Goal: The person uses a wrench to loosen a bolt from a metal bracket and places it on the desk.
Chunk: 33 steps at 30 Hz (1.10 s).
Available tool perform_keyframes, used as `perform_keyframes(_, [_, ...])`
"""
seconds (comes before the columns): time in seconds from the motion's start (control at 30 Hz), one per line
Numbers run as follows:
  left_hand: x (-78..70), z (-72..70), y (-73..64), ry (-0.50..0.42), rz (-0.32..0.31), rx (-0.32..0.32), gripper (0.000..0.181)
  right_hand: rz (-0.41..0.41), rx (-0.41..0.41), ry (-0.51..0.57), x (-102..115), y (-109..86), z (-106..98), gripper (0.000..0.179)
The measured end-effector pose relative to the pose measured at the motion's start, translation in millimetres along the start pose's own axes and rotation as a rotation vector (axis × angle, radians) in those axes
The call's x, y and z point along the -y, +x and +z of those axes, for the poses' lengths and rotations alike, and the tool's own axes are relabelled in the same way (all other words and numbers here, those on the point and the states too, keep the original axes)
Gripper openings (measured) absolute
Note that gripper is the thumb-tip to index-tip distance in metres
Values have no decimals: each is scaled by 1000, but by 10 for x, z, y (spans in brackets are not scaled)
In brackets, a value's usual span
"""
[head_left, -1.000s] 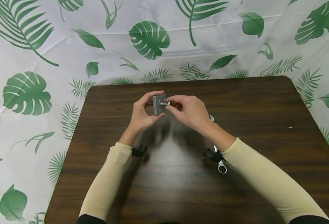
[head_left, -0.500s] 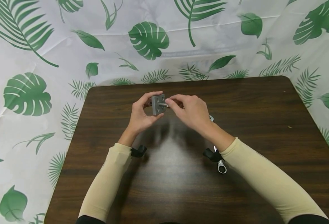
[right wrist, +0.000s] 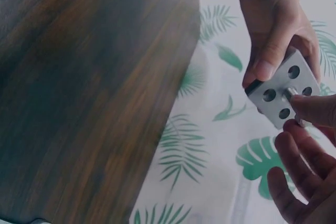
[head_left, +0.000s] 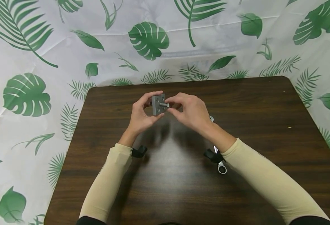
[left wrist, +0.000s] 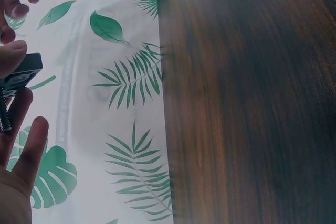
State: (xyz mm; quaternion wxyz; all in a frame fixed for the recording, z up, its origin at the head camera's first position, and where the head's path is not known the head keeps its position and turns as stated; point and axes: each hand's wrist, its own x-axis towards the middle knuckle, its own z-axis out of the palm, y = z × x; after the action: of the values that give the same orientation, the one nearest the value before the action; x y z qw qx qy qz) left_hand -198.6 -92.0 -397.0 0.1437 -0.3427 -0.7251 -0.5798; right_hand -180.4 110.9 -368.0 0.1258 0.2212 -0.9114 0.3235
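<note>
My left hand (head_left: 140, 114) grips a small square grey metal plate (head_left: 155, 106) by opposite edges, thumb below and fingers above, raised over the table. In the right wrist view the plate (right wrist: 273, 109) shows several round holes. A silver bolt (head_left: 163, 104) passes through its middle, with the head standing off the plate's right face. Thumb and forefinger of my right hand (head_left: 191, 109) pinch around the bolt head; its other fingers are loosely bent. The threaded end of the bolt (left wrist: 4, 116) sticks out on the plate's other side in the left wrist view.
A combination wrench (head_left: 222, 168) lies on the dark wooden table (head_left: 165, 193), partly hidden under my right wrist and its black strap (head_left: 213, 156). Behind the table's far edge hangs a white leaf-print cloth (head_left: 111, 56).
The right thumb and forefinger have shifted around the bolt head, the thumb moving up over it and then back down below. The left hand and plate stay almost in place.
</note>
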Motion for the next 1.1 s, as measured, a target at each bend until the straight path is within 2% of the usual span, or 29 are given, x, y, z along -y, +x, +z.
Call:
perform_keyframes(0.07, [7,-1,-4,-1,-1,1,67,-35,-16,9,-7,-6,8,30])
perform_keyframes(0.13, [12,-1,-7,0,-2,-2,66,-35,-21,14,-9,-8,15,32])
perform_keyframes(0.37, [6,5,6,3,10,-2,66,156,2,-12,0,0,-4,39])
perform_keyframes(0.47, [1,14,12,5,8,4,65,180,21,-34,-1,-3,-6,39])
perform_keyframes(0.6, [4,15,9,6,7,4,64,127,12,-32,0,-7,7,28])
perform_keyframes(0.7, [6,7,-1,4,3,2,65,46,-16,-22,-1,-10,21,21])
perform_keyframes(0.9, [-2,-4,-1,3,-12,5,66,-135,-120,5,-24,-20,60,23])
perform_keyframes(1.0, [0,-10,3,5,-9,5,65,-141,-138,21,-28,-24,68,27])
perform_keyframes(1.1, [-2,-17,7,5,-2,1,65,-55,-117,26,-17,-20,65,31])
